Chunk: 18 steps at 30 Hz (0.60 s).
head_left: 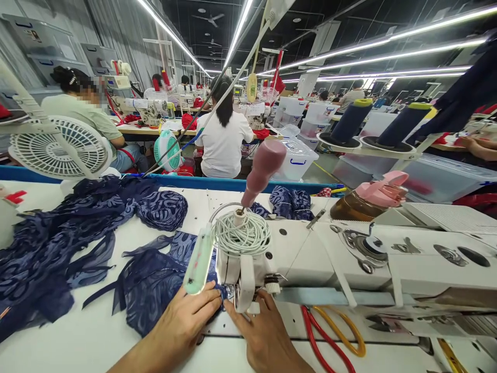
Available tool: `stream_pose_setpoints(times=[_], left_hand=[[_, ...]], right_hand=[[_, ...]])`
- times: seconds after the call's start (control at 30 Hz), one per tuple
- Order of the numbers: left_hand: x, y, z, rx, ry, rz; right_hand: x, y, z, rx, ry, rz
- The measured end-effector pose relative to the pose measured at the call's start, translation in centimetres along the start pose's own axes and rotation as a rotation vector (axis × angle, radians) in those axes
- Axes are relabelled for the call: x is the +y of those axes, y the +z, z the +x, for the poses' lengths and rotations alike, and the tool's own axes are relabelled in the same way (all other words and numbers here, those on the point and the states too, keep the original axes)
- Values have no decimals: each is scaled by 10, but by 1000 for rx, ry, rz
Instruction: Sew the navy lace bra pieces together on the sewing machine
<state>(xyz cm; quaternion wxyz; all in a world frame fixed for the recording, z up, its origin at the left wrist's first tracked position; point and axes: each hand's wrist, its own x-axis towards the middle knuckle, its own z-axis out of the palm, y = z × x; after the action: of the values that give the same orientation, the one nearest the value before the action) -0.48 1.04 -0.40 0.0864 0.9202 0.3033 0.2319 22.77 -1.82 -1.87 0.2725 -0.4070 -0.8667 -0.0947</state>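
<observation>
A white sewing machine stands in front of me, its needle area partly hidden behind the machine head. My left hand lies left of the presser foot, fingers stretched out on the edge of a navy patterned fabric piece. To the right of the needle is my right hand; its index finger points at the foot, and other fingertips go out of sight behind the head. Whether it touches cloth, I cannot tell. Pale green cord is coiled on the machine head, beneath a pink-handled tool.
Red-handled scissors and a yellow-handled pair lie near my right hand. More navy fabric is heaped at left. Thread cones, a pink-lidded bottle and a white fan stand around. People sit at machines ahead.
</observation>
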Motion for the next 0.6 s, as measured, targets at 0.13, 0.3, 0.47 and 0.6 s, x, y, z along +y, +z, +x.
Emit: stream_pose_setpoints(times=[0.13,0.3,0.47,0.6], left_hand=[[-9,-7,9,38,41,-50],[-8,-25,26,72,69,-91],[-5,-24,20,-8,26,-49],[-9,-25,16,-3,0,-51]], right_hand=[[2,1,2,-13,15,-23],[0,-8,8,-104,40,-46],[0,-11,6,-10,75,52],[2,-11,6,37,54,90]])
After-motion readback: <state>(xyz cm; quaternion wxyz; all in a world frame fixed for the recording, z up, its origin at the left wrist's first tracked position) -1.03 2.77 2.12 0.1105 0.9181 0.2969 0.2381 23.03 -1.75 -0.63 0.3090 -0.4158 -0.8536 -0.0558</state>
